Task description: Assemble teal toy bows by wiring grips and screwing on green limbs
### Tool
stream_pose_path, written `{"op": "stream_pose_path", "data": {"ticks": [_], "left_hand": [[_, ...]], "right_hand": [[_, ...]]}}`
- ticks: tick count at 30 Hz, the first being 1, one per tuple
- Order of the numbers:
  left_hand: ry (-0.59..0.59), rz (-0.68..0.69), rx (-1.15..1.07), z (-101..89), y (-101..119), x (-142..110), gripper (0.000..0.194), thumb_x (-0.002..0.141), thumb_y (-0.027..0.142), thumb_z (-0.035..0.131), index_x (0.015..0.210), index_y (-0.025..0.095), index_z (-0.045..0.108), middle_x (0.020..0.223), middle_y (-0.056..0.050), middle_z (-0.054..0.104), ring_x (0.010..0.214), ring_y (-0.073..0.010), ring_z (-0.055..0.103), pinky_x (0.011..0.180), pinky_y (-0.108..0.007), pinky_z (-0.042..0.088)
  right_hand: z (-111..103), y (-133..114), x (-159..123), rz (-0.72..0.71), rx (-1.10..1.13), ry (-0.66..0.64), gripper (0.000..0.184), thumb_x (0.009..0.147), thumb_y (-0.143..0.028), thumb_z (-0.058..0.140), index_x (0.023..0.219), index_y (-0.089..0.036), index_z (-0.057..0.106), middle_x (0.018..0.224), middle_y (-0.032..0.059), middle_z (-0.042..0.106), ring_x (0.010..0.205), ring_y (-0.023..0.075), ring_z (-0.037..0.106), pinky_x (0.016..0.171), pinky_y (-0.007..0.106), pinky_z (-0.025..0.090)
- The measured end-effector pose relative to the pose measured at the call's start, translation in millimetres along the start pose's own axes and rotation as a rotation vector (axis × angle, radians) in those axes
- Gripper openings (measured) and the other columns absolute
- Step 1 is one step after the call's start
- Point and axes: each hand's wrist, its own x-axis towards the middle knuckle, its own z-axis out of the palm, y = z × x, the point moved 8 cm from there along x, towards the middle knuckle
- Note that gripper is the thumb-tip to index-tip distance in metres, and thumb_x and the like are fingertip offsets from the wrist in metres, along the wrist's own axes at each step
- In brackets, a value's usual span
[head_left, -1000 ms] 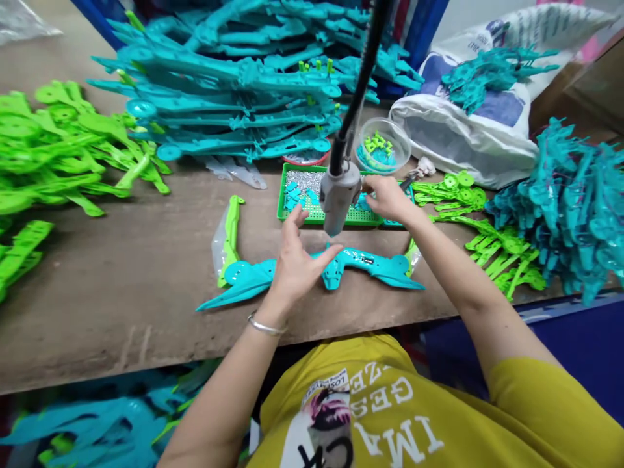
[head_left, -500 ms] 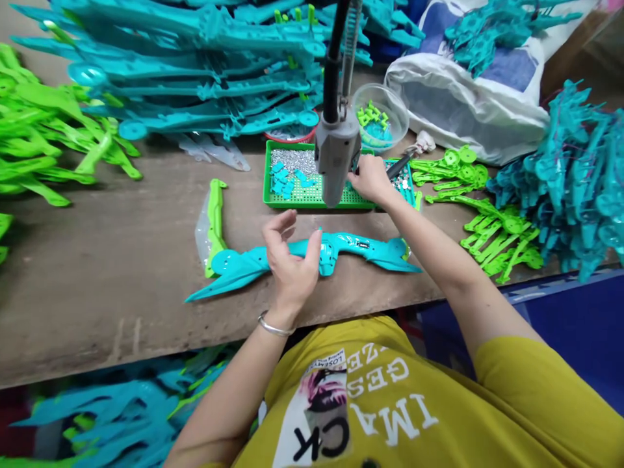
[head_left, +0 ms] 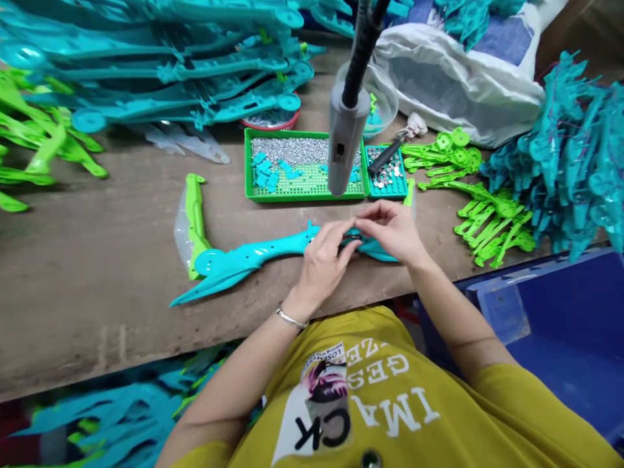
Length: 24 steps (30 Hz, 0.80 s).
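Note:
My left hand (head_left: 324,257) and my right hand (head_left: 390,231) meet over the middle of a glossy teal plastic wing-shaped part (head_left: 258,250). My left fingers curl over the part. My right fingertips pinch close to them, and whatever lies between them is hidden. The hands cover the part's centre. Just beyond them stands a green mesh tray (head_left: 305,194) of silver studs and small teal pieces, with a grey hanging hand tool (head_left: 344,146) above it on a black cable. A lime-green plastic part (head_left: 195,218) lies on a clear plastic bag (head_left: 181,234) left of my hands.
A wooden workbench (head_left: 97,279) carries large heaps of teal parts (head_left: 160,71) and lime-green parts (head_left: 490,227). Nearby are a small teal tray (head_left: 387,192) with a black-handled tool (head_left: 385,157), a clear bowl (head_left: 377,88), and a white sack (head_left: 453,91). A blue bin (head_left: 550,325) sits below the bench.
My right hand has moved from the tray edge down to the teal part, and my hands now meet over its middle. The view has tilted down and left, and the part has turned slightly.

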Motion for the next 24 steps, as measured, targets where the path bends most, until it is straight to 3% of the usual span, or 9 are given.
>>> {"op": "stream_pose_path", "data": {"ticks": [4, 8, 12, 17, 24], "left_hand": [[-0.083, 0.068, 0.008, 5.1, -4.7, 5.0, 0.022, 0.102, 0.028, 0.057, 0.115, 0.021, 0.073, 0.106, -0.008, 0.077, 0.099, -0.0203, 0.072, 0.091, -0.033, 0.056], [-0.242, 0.165, 0.08, 13.5, -17.4, 15.5, 0.023, 0.101, 0.029, 0.056, 0.11, 0.02, 0.076, 0.102, -0.009, 0.077, 0.095, -0.0225, 0.07, 0.089, -0.037, 0.055], [-0.383, 0.262, 0.123, 27.8, -24.6, 22.9, 0.023, 0.1, 0.026, 0.056, 0.109, 0.022, 0.077, 0.095, -0.009, 0.076, 0.092, -0.0235, 0.066, 0.087, -0.039, 0.053], [-0.416, 0.28, 0.118, 34.8, -21.6, 24.5, 0.026, 0.102, 0.024, 0.053, 0.101, 0.021, 0.078, 0.095, -0.008, 0.071, 0.091, -0.0203, 0.064, 0.081, -0.032, 0.051], [-0.408, 0.308, 0.134, 33.0, -17.2, 26.7, 0.028, 0.103, 0.026, 0.053, 0.102, 0.019, 0.079, 0.089, -0.006, 0.065, 0.084, -0.017, 0.06, 0.074, -0.028, 0.045]], "right_hand": [[0.7, 13.3, -17.4, -0.001, -0.019, -0.019, 0.03, 0.075, -0.042, 0.079, 0.09, -0.017, 0.073, 0.082, 0.0042, 0.077, 0.072, 0.0159, 0.07, 0.07, 0.032, 0.06], [-18.8, -2.3, -28.2, -0.254, -0.436, 0.027, 0.023, 0.085, -0.035, 0.071, 0.102, -0.02, 0.076, 0.107, 0.0091, 0.079, 0.101, 0.0245, 0.072, 0.094, 0.044, 0.055], [-19.8, 0.8, -41.3, -0.324, -0.672, -0.103, 0.025, 0.085, -0.034, 0.073, 0.107, -0.021, 0.075, 0.111, 0.0089, 0.079, 0.107, 0.0285, 0.069, 0.102, 0.05, 0.046], [-18.0, 10.6, -47.0, -0.329, -0.731, -0.167, 0.034, 0.084, -0.036, 0.078, 0.115, -0.022, 0.073, 0.122, 0.0083, 0.076, 0.117, 0.0288, 0.066, 0.109, 0.05, 0.037], [-19.8, 13.2, -45.1, -0.368, -0.676, -0.149, 0.032, 0.085, -0.038, 0.078, 0.113, -0.023, 0.073, 0.119, 0.0075, 0.077, 0.115, 0.0273, 0.068, 0.106, 0.048, 0.04]]}}
